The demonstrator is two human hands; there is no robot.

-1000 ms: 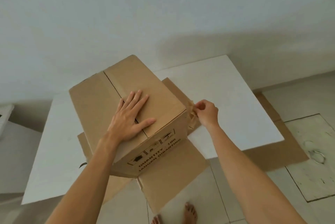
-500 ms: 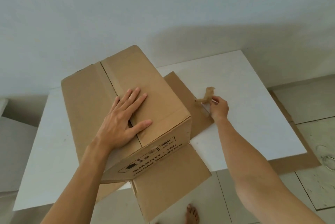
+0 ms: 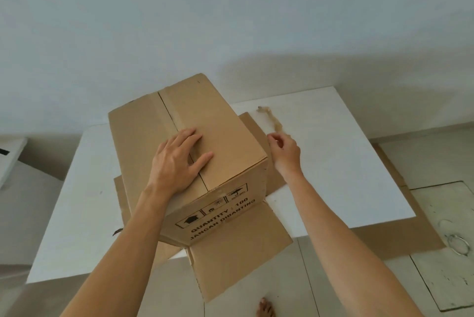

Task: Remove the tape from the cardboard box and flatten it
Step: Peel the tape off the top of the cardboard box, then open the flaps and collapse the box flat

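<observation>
A brown cardboard box (image 3: 225, 121) stands on the white table (image 3: 333, 162) with its lower flaps splayed outwards. A dark seam runs along its top face. My left hand (image 3: 177, 162) lies flat on that top face, fingers spread over the seam. A crumpled strip of brownish tape (image 3: 273, 119) rests on the table just right of the box. My right hand (image 3: 286, 151) hovers beside the box's right wall, below the tape strip, fingers loosely curled and holding nothing.
A flat cardboard sheet (image 3: 400, 237) lies on the tiled floor under the table's right side. A metal ring (image 3: 459, 243) is set in a floor hatch at the right. My bare foot (image 3: 265, 307) shows below. A white wall is behind.
My right hand pulled the tape piece away from the box's right side, carried it over the table and let it go; the strip now lies on the table. My left hand stayed on the box.
</observation>
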